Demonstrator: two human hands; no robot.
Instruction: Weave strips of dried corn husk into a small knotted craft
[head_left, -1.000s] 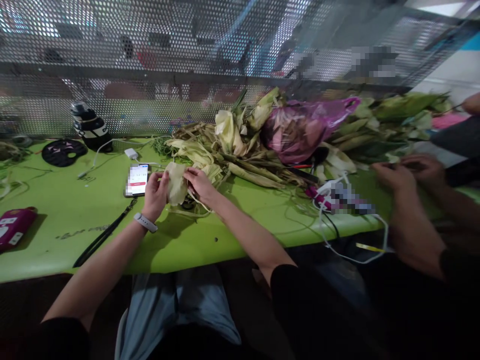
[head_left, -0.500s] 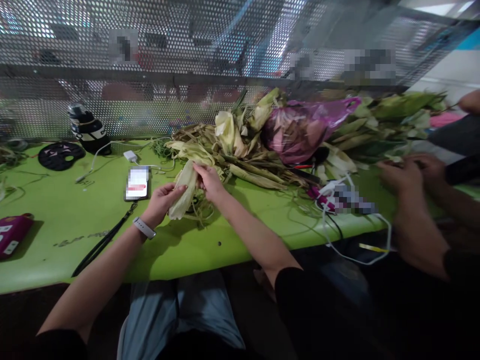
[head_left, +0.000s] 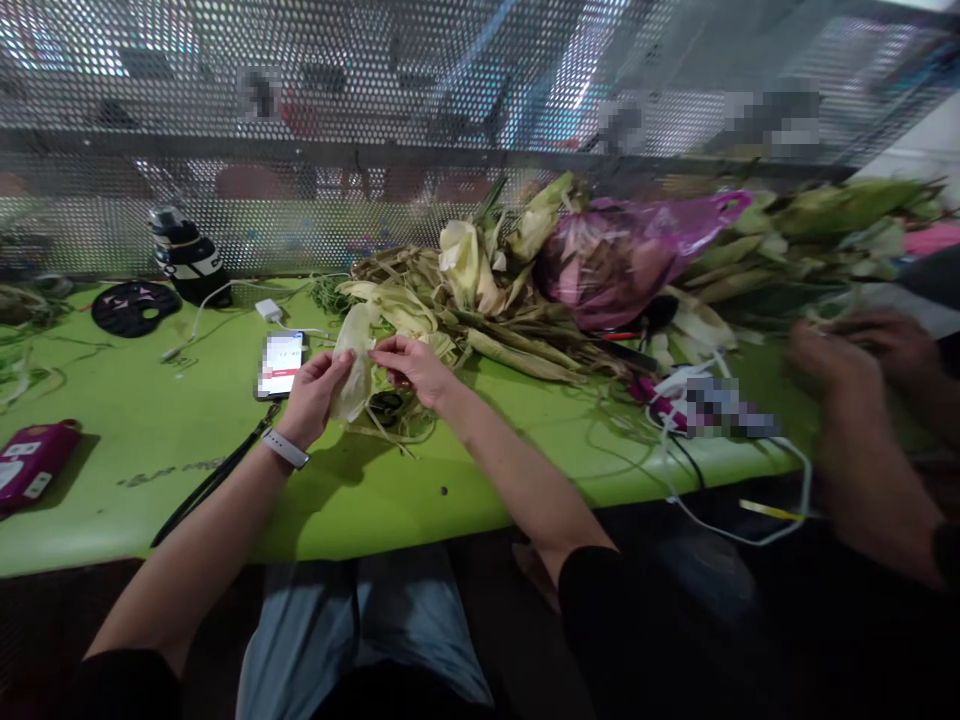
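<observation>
My left hand (head_left: 313, 395) and my right hand (head_left: 410, 367) both pinch a pale yellow corn husk (head_left: 352, 362), held upright just above the green table (head_left: 360, 480). The left fingers grip its lower left edge. With its fingertips closed, the right hand holds the husk's right edge. A white watch band sits on my left wrist. Loose husk strips (head_left: 390, 420) lie on the table under my hands.
A heap of corn husks (head_left: 480, 300) and a pink plastic bag (head_left: 622, 255) lie behind my hands. A phone (head_left: 280, 363), charger cable, black bottle (head_left: 184, 260), black disc and magenta case (head_left: 30, 460) are to the left. Another person's hands (head_left: 847, 360) work at the right. Perforated metal screen behind.
The husk went from tilted low over the table to upright between both hands. My left hand rose toward it. The other person's hands shifted right.
</observation>
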